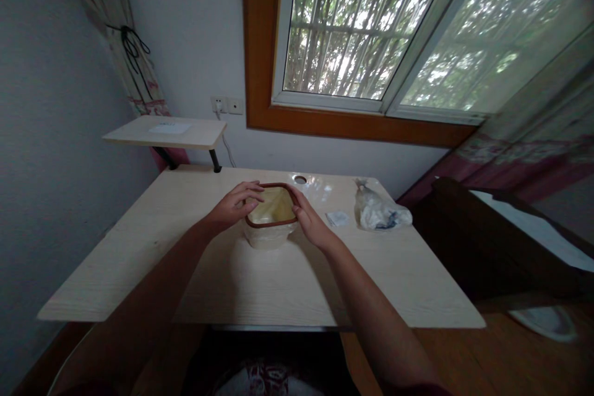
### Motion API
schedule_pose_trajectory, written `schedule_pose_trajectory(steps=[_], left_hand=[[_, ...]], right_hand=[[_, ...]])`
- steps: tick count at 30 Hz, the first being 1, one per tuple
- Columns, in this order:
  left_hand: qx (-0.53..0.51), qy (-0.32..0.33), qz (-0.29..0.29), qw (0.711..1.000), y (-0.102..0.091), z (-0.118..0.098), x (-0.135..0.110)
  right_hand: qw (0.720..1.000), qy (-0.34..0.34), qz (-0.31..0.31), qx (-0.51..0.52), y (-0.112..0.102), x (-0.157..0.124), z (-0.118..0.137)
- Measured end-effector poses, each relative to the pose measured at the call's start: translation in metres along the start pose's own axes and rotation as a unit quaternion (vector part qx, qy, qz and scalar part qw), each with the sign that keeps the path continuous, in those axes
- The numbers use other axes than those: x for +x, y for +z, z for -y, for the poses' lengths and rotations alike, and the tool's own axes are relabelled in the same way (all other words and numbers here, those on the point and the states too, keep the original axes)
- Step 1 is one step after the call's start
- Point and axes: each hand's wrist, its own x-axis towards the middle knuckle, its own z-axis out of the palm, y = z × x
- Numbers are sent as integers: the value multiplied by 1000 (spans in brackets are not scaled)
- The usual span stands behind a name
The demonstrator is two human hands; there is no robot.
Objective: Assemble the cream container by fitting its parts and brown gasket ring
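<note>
A square translucent plastic food container (271,236) stands on the pale wood desk (260,284), with a brown rim (271,186) around its top and a yellowish surface inside the rim. My left hand (234,204) rests on the rim's left side, fingers curled over the corner. On the right side, my right hand (310,224) grips the rim with its fingers pressed against the edge. The container's far corners show between my hands. Its contents are unclear through the plastic.
A crumpled clear plastic bag (381,212) and a small white packet (337,218) lie on the desk to the right. The desk has a round grommet hole (300,179) at the back. A small wall shelf (164,133) stands behind it, with a white cable running from a wall socket (218,104).
</note>
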Motion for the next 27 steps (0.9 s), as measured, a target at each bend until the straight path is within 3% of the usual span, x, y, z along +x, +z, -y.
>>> schedule_pose_trajectory(steps=[3, 5, 11, 21, 27], left_hand=[[-40, -39, -92, 994, 10, 6, -8], [-89, -76, -119, 986, 16, 9, -15], [-216, -129, -80, 964, 22, 20, -37], [-200, -144, -49, 968, 23, 13, -44], [-198, -158, -54, 966, 20, 22, -50]], right_hand=[[1000, 2, -5, -5, -1, -2, -2], [1000, 3, -11, -10, -2, -5, -4], [999, 35, -31, -23, -3, -10, -10], [996, 79, -22, 19, 0, -13, 6], [984, 147, -43, 95, -4, -20, -1]])
